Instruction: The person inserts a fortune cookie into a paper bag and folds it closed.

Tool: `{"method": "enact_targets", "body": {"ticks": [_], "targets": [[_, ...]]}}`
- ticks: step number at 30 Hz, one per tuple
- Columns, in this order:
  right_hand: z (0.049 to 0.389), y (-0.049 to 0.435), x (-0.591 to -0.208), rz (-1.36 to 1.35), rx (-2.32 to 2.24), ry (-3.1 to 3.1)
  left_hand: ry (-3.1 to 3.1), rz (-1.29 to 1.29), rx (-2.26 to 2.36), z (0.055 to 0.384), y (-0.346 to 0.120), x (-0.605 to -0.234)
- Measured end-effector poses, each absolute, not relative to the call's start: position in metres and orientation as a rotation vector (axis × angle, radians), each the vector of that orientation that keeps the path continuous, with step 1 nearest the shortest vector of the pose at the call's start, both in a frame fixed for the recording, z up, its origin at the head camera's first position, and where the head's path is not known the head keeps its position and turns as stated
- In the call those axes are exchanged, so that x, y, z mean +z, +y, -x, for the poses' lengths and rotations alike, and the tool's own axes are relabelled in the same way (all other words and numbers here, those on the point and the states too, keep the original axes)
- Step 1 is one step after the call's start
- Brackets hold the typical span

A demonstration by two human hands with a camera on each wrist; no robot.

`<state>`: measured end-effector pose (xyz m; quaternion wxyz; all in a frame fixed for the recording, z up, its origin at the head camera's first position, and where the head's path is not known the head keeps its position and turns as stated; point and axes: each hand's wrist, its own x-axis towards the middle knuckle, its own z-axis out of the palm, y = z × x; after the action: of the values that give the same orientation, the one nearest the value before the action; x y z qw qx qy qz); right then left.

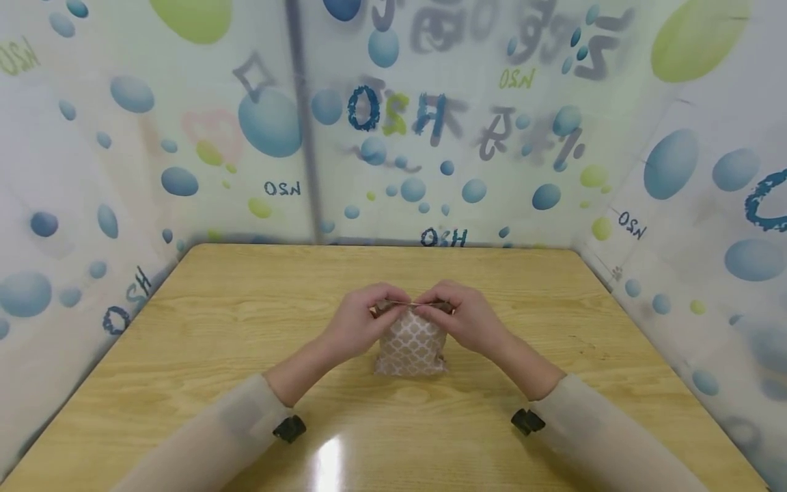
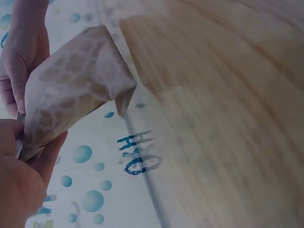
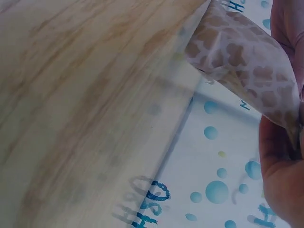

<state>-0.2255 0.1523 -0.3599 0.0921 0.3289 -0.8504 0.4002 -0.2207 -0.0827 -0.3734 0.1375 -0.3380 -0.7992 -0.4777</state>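
Note:
A small brown pouch (image 1: 410, 345) with a white lattice pattern stands upright on the table, its top edge between both hands. My left hand (image 1: 359, 320) pinches the left part of that edge between thumb and fingers. On the other side my right hand (image 1: 470, 321) pinches the right part the same way, and the fingertips of both hands nearly meet. The pouch (image 2: 78, 78) looks bulged and creased in the left wrist view. In the right wrist view its patterned side (image 3: 242, 61) also shows. What is inside the pouch is hidden.
The pale wooden table (image 1: 246, 294) spreads around the pouch on all sides. Behind and beside it hang light sheets (image 1: 430, 171) printed with blue and green drops. Dark wrist devices (image 1: 289, 428) sit at both sleeve cuffs.

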Motion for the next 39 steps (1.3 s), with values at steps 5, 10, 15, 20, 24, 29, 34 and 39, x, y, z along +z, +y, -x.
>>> {"method": "enact_targets", "body": {"ticks": [5,10,15,20,24,29,34,39], "targets": [[0.227,0.154,-0.364,-1.026,1.124,-2.427,-2.261,0.988,-1.357,0.222,-0.083,-0.376],[0.228,0.156,-0.367,-1.054,1.094,-2.365,-2.271,0.977,-1.421,0.224,-0.086,-0.376],[0.228,0.159,-0.364,-0.935,1.138,-2.548,-2.24,0.992,-1.347,0.226,-0.091,-0.376],[0.227,0.162,-0.361,-0.906,1.061,-2.56,-2.292,0.94,-1.4,0.227,-0.095,-0.376],[0.228,0.165,-0.36,-0.922,1.08,-2.554,-2.351,0.907,-1.418,0.227,-0.1,-0.374],[0.23,0.168,-0.361,-0.832,1.274,-2.759,-2.36,0.903,-1.421,0.226,-0.104,-0.376],[0.229,0.174,-0.36,-0.796,1.295,-2.753,-2.467,0.82,-1.583,0.227,-0.104,-0.373],[0.23,0.177,-0.361,-0.762,1.373,-2.763,-2.502,0.792,-1.662,0.227,-0.107,-0.372]]}}
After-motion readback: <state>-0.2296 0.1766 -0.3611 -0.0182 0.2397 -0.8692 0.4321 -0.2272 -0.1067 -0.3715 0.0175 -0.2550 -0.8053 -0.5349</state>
